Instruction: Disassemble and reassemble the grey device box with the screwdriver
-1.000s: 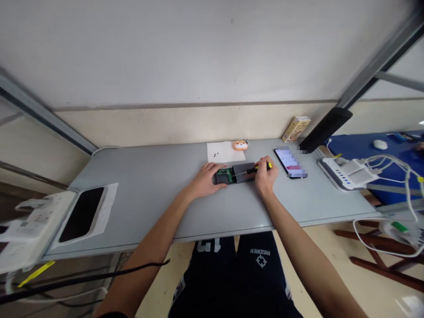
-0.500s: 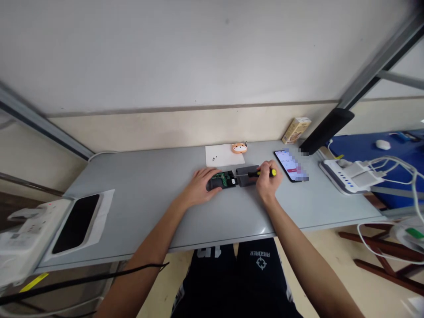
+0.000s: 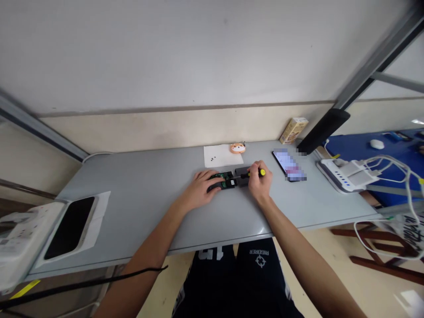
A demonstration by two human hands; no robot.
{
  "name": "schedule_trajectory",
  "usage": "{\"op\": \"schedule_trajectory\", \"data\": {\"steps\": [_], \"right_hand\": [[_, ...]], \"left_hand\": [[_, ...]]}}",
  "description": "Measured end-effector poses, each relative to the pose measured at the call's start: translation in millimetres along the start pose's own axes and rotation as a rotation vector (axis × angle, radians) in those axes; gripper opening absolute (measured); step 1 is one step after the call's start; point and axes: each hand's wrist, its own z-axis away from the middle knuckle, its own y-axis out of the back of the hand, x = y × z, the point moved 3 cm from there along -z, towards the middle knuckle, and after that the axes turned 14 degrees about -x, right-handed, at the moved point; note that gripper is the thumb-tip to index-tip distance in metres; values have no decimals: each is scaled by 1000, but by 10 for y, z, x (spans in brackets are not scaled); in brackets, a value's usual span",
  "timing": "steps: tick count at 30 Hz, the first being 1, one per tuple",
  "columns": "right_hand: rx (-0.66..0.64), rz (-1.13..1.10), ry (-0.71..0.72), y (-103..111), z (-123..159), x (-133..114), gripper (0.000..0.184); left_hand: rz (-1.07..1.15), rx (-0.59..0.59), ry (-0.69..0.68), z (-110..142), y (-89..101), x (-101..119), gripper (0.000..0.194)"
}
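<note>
One screwdriver has shifted left over one circuit board.

Worktop lay open btwn dark phone and L hand; a hand could pass there. Also open in front of board, btwn forearms. Beyond board, paper w/ dark bits + orange case stood in the way toward wall. R of R hand, just a narrow gap, then lit phone; box, black post + charger blocked far R end.
</note>
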Motion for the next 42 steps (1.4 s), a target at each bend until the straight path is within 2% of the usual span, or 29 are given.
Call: {"op": "schedule_trajectory", "data": {"steps": [6, 12, 16, 19, 23, 26, 30, 33, 36, 39, 42], "right_hand": [[12, -22, -13, 9, 17, 14, 35], [-46, -18, 0, -12, -32, -20, 37], [-75, -1, -20, -54, -157, -54, 25], [-179, 37, 14, -131, -321, -132, 33], [-410, 83, 103, -256, -591, -252, 24], [-475, -141, 135, -288, -755, -246, 27], [-529, -489, 10, -295, -824, -66, 32], [-496, -734, -87, -286, -789, 62, 36], [-459, -912, -130, -300, -740, 88, 26], [-403, -1039, -165, -335, -709, 38, 25], [-364, -1060, -212, -366, -689, -18, 28]], "left_hand": [[-9, -11, -6, -2, 7, 18, 31], [0, -28, 8, -5, 17, 49, 32], [37, -6, -9, -27, 12, 40, 31], [31, -13, -29, -58, 10, 19, 28], [9, -40, -48, -94, 24, 0, 28], [-22, -45, -67, -121, 44, -6, 29], [-46, -72, -119, -184, 55, -22, 28], [-35, -80, -139, -213, 48, -43, 31], [-31, -92, -129, -201, 29, -58, 34], [-30, -108, -113, -171, 8, -70, 37], [-32, -115, -100, -151, -10, -85, 38]]}}
